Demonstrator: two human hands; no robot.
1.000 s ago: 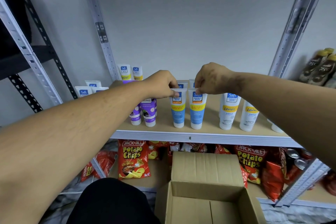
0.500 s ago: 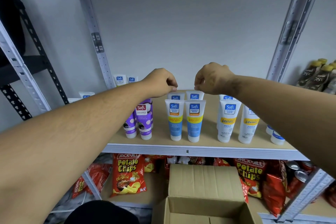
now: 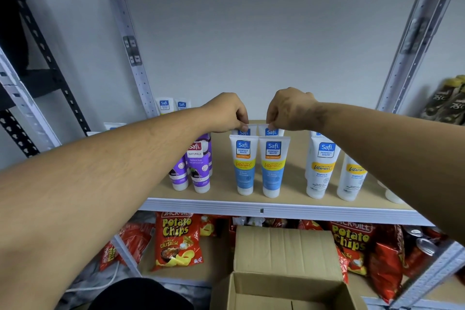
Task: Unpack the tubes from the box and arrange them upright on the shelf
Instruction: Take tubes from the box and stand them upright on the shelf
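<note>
Two blue-and-white Safi tubes (image 3: 244,166) (image 3: 273,167) stand upright side by side at the front of the wooden shelf (image 3: 261,206). Right behind them stands a second pair, mostly hidden. My left hand (image 3: 226,113) pinches the crimped top of the rear left tube (image 3: 243,131). The fingers of my right hand (image 3: 289,108) pinch the top of the rear right tube (image 3: 271,131). Below, the open cardboard box (image 3: 284,292) shows a bare bottom in the part I can see.
Purple Safi tubes (image 3: 198,163) stand left of the blue ones, white Safi tubes (image 3: 323,166) to the right. More tubes (image 3: 164,106) sit on the neighbouring rack at the back left. Potato chip bags (image 3: 176,241) and cans (image 3: 425,244) fill the lower shelf. Bottles (image 3: 448,103) lie far right.
Both hands left the tops of the front blue tubes, rose a little, and now pinch the tops of the rear pair. My view has tilted upward.
</note>
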